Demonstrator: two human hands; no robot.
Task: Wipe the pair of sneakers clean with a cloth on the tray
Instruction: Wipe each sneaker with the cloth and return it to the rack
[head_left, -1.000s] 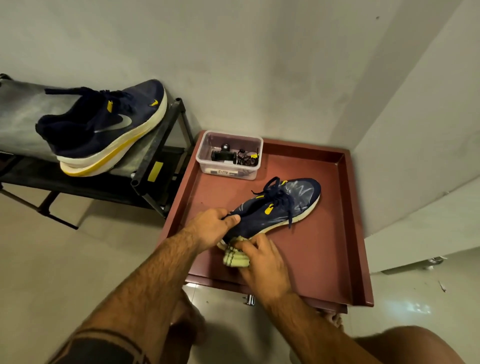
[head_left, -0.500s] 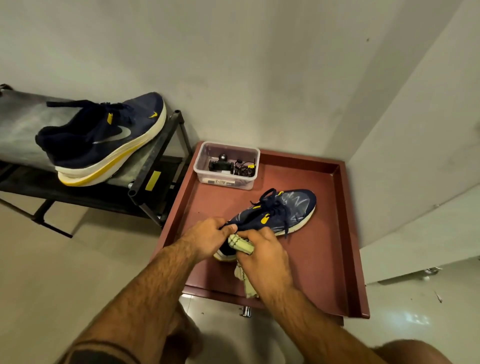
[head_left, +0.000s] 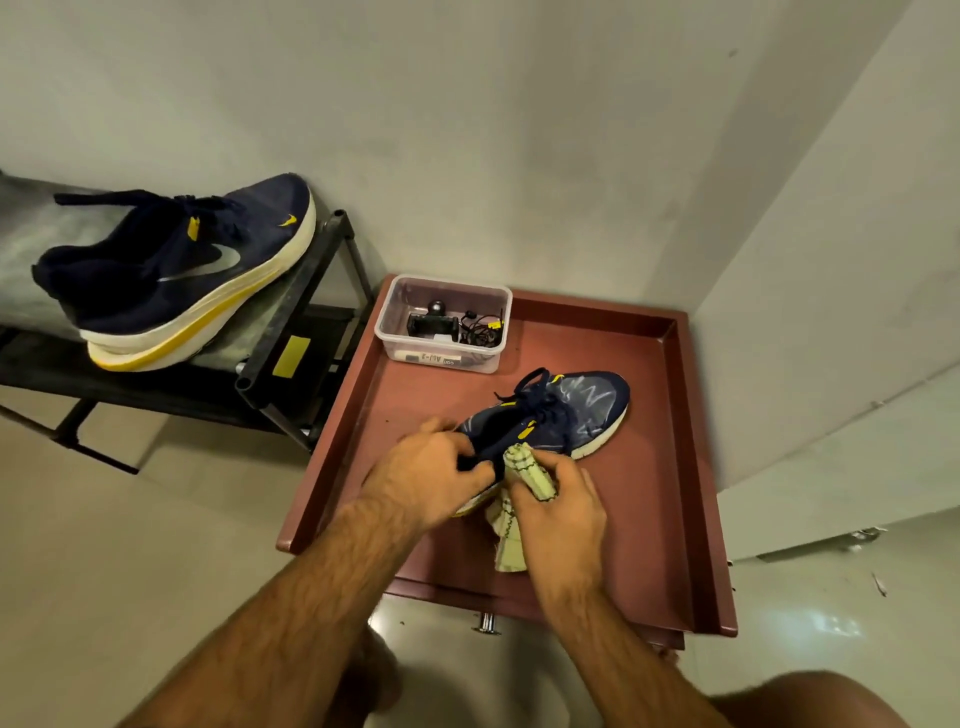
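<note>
Light: dim, warm indoor light
Glare: soft patch on the floor right of the tray
Edges: wide-angle bending
Focus: mostly sharp

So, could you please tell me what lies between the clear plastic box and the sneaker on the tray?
In the head view, only bare red tray floor separates the plastic box from the sneaker.

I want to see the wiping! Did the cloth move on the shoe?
Yes. The cloth went from low beside the heel up onto the side of the shoe, toward the box.
</note>
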